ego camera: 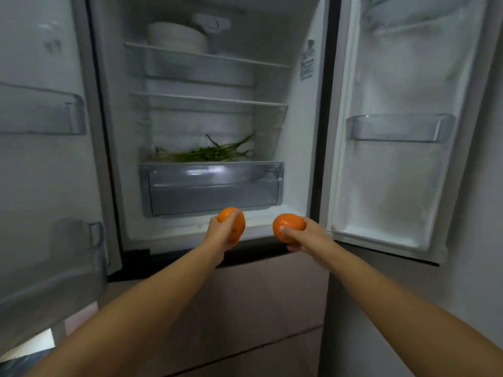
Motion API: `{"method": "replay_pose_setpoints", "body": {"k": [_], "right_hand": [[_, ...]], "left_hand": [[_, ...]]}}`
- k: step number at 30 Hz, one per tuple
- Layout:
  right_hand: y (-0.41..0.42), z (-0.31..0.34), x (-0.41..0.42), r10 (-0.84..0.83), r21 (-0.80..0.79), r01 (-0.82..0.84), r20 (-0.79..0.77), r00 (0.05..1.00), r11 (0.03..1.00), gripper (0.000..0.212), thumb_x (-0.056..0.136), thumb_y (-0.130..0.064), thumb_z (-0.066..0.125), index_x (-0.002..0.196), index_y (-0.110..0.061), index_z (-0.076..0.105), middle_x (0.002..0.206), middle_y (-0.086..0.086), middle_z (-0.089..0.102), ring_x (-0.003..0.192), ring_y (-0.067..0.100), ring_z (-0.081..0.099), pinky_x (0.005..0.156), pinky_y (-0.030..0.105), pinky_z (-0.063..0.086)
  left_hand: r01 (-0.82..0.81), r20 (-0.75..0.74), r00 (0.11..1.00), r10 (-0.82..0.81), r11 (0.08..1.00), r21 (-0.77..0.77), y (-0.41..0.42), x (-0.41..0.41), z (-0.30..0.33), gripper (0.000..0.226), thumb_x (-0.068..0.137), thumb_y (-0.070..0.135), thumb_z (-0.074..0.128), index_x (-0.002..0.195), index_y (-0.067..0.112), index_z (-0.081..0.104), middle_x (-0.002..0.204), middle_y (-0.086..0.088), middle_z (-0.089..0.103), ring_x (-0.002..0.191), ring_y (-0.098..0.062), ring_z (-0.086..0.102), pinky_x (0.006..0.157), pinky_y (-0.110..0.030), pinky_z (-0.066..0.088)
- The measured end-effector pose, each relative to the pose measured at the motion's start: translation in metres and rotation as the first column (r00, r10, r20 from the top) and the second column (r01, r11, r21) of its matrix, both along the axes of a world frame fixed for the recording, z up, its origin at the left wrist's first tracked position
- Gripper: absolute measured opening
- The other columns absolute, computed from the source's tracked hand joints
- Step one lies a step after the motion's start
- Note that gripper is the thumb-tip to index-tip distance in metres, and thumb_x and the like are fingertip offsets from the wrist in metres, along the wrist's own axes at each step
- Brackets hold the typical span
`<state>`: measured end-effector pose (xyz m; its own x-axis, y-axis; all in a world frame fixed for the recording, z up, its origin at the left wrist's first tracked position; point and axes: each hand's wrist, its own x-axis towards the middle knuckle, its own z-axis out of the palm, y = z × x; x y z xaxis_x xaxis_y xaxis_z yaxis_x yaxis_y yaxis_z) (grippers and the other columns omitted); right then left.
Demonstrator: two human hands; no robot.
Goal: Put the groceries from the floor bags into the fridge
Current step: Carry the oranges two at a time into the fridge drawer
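Oranges: one per hand, both held out in front of the open fridge (296, 148), not yet inside. Left hand (221, 232) has its fingers wrapped round the left orange (231, 221); right hand (302, 235) grips the right orange (287, 227), thumb across the front. Both fruits sit just below the crisper drawer (212, 187), level with the fridge's bottom lip, the right one nearer the right door (394, 131).

Fridge state, all relative to the drawer:
- Drawer looks closed; contents not readable through the tinted front.
- Directly on top of it: a bunch of green stalks (209, 153), so at least one item appears stowed.
- Two glass shelves above look bare; topmost one carries a stack of white bowls (177, 36), probably not groceries.
- Door bins on both sides show nothing I can make out.

Progress estimate: early. Greens in, two oranges in transit, most of the shelf space unused. Floor bags are out of frame, so remaining count unknown.

Next step, my guess: both hands are full, so either set the oranges on the ledge over the drawer beside the greens, or free a hand to pull the drawer. Round fruit on a flat shelf may roll; the drawer is safer.
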<state>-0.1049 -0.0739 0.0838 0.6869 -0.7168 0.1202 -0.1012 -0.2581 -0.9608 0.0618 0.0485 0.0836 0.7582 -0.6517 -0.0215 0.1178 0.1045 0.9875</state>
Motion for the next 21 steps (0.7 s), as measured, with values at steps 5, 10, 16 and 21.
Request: {"method": "replay_pose_setpoints", "body": {"k": [5, 10, 16, 21], "right_hand": [[-0.065, 0.029, 0.088, -0.008, 0.393, -0.119, 0.307, 0.952, 0.912, 0.057, 0.087, -0.018, 0.066, 0.135, -0.002, 0.039, 0.132, 0.016, 0.047, 0.098, 0.019, 0.058, 0.060, 0.024, 0.056], [-0.094, 0.044, 0.177, -0.095, 0.630, -0.276, 0.489, 0.867, 0.726, 0.049, 0.087, -0.016, 0.065, 0.130, -0.007, 0.043, 0.133, 0.017, 0.039, 0.100, 0.026, 0.053, 0.047, 0.022, 0.054], [-0.116, 0.071, 0.253, -0.057, 0.624, -0.407, 0.587, 0.808, 0.667, 0.034, 0.089, -0.015, 0.062, 0.119, -0.011, 0.048, 0.128, 0.017, 0.047, 0.086, 0.020, 0.055, 0.045, 0.020, 0.052], [-0.126, 0.088, 0.282, -0.050, 0.601, -0.470, 0.648, 0.760, 0.646, 0.046, 0.087, -0.016, 0.063, 0.130, -0.011, 0.047, 0.130, 0.018, 0.046, 0.087, 0.021, 0.055, 0.043, 0.019, 0.049]], "left_hand": [[-0.058, -0.226, 0.974, 0.021, 0.986, -0.158, -0.033, 0.056, 0.028, 0.030, 0.090, 0.044, 0.055, 0.100, 0.015, 0.055, 0.088, -0.010, 0.059, 0.073, -0.022, 0.056, 0.058, -0.026, 0.043], [-0.109, -0.296, 0.954, 0.049, 0.976, -0.190, -0.060, 0.115, 0.053, 0.021, 0.089, 0.043, 0.054, 0.087, 0.021, 0.054, 0.083, -0.008, 0.056, 0.069, -0.022, 0.053, 0.056, -0.024, 0.037], [-0.159, -0.325, 0.943, 0.068, 0.952, -0.261, -0.087, 0.182, 0.069, 0.021, 0.087, 0.043, 0.054, 0.089, 0.022, 0.056, 0.085, -0.005, 0.058, 0.070, -0.018, 0.055, 0.044, -0.015, 0.043], [-0.142, -0.405, 0.914, -0.016, 0.923, -0.358, -0.092, 0.206, 0.069, 0.033, 0.084, 0.044, 0.057, 0.106, 0.020, 0.053, 0.100, -0.010, 0.058, 0.082, -0.026, 0.060, 0.044, -0.017, 0.045]]}}
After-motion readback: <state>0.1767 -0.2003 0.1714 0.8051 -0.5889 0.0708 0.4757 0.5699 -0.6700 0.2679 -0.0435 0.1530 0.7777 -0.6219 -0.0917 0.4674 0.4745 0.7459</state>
